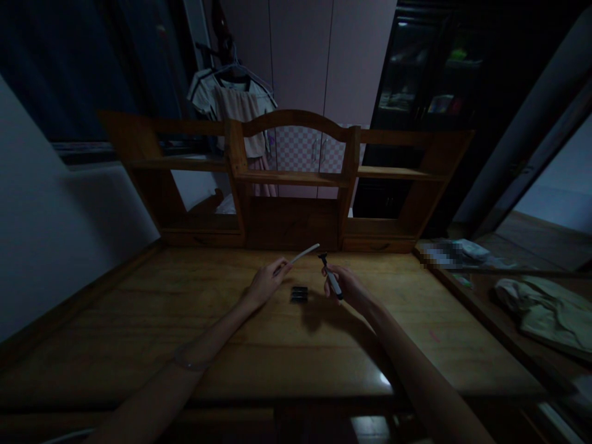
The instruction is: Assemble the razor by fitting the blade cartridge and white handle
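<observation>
Dim room. We see no bin or box on the bench [231, 345]; the wooden hutch [291, 179] at its back edge has open shelves, contents too dark to make out. The bench is bare varnished wood, with one small dark block [299, 293] lying between our hands. Behind the hutch, clothes on a hanger [234, 98] and pale wardrobe doors; to the right, cloth [541, 308] lies on a lower surface. Our left hand [264, 285] pinches the near end of a thin white strip [303, 253], which slants up and right. Our right hand [348, 287] is closed around a razor-like tool [331, 277], white handle, dark head uppermost. Both things are held above the bench.
</observation>
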{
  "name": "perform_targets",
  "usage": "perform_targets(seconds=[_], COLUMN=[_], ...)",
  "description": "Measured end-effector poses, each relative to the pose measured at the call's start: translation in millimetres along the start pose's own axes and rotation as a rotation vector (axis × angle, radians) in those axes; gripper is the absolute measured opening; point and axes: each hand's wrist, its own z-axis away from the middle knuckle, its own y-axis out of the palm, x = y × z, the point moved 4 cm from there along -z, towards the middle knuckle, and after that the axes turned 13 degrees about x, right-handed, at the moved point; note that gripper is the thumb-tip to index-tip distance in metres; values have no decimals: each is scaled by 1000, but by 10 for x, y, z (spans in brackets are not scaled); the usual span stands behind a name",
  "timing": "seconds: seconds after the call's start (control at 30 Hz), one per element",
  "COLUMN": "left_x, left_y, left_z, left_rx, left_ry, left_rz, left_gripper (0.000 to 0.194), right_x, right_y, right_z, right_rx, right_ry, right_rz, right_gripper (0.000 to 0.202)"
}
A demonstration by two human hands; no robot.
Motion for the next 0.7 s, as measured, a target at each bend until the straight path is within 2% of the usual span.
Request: perform_targets(seconds=[0.23, 0.33, 0.5, 0.7], left_x=[-67, -49, 0, -34], left_y=[16, 37, -20, 43], left_z=[10, 1, -4, 10], left_rx=[26, 41, -8, 33], left_ry=[69, 47, 19, 34], left_rz=[39, 34, 35, 29], left_gripper=[35, 34, 35, 35], right_x=[12, 3, -5, 13], right_y=[11, 3, -5, 9], right_z=[3, -2, -3, 9], right_rx=[6, -8, -5, -17], right_ry=[23, 17, 12, 14], right_rz=[-8, -6, -2, 3], right_gripper=[34, 32, 33, 33])
